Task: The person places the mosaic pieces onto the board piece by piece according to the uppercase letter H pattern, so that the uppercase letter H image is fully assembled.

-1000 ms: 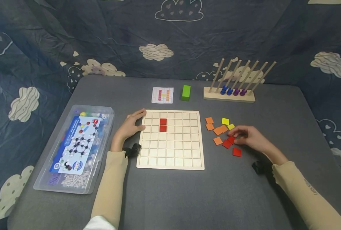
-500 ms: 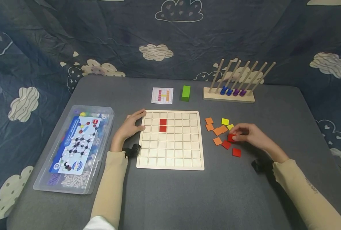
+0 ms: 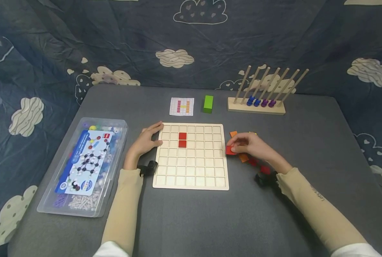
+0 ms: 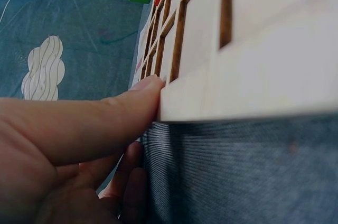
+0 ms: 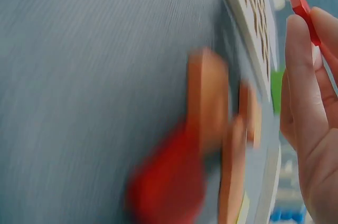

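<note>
"Where is the flat red square tile [image 3: 231,150]?"

"Raised in the right hand [image 3: 251,147], pinched between thumb and fingers, just beside the right edge of the pale wooden grid board [image 3: 191,171]."

"And the left hand [image 3: 145,141]?"

"Touching the board at its far left corner, thumb against the left edge, fingers relaxed."

"Anything set in the grid?"

"Two red square tiles [image 3: 182,140], in the third column from the left, second and third rows from the far edge."

"What lies below the right hand?"

"Loose orange square tiles [image 3: 243,157] and loose red square tiles [image 3: 265,169], partly hidden by it."

"Farther out?"

"Beyond the board, a white paper card [image 3: 174,110] with a coloured pattern, a green rectangular block [image 3: 208,103] and a wooden peg stand [image 3: 256,109] with blue and purple beads. Left of the left hand, a clear plastic box [image 3: 113,171] with a blue-and-white label. All on a grey table [image 3: 191,225]."
</note>
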The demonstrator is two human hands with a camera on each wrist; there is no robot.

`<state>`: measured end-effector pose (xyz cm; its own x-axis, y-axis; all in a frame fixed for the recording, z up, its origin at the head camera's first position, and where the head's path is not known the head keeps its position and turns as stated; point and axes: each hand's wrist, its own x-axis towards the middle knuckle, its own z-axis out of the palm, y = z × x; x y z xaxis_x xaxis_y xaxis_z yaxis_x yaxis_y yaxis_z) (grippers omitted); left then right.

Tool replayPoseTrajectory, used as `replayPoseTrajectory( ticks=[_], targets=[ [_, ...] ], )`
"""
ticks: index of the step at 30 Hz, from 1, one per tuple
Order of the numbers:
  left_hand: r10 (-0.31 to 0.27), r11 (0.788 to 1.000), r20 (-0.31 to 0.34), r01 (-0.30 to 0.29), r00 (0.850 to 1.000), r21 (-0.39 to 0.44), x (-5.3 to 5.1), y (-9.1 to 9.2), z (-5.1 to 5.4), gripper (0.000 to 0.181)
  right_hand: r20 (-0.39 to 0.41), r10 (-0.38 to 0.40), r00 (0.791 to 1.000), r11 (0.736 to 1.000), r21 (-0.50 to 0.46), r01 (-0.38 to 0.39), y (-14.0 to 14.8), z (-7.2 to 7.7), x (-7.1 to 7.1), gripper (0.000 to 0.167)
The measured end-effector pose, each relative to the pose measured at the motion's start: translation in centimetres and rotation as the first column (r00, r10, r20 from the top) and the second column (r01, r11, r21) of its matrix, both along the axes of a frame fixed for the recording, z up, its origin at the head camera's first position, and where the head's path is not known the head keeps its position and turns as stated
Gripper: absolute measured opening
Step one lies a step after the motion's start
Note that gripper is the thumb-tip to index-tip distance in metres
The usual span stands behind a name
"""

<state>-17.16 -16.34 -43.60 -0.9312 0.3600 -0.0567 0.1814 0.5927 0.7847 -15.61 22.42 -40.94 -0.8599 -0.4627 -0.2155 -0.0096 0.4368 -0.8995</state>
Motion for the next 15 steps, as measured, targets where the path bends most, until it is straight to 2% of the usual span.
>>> replayPoseTrajectory(
  ticks=[9, 15],
  targets=[
    [-0.002, 1.0, -0.006, 0.002, 1.0, -0.006, 0.0, 0.0, 0.0, 0.062, -0.012, 0.113, 0.993, 0.992, -0.061, -0.114, -7.2, -0.4, -0.9, 0.014],
    [-0.003, 1.0, -0.006, 0.003, 1.0, -0.001, 0.0, 0.0, 0.0, 0.062, -0.034, 0.138, 0.99, 0.989, -0.049, -0.14, -10.9, -1.1, -1.6, 0.013]
  ],
)
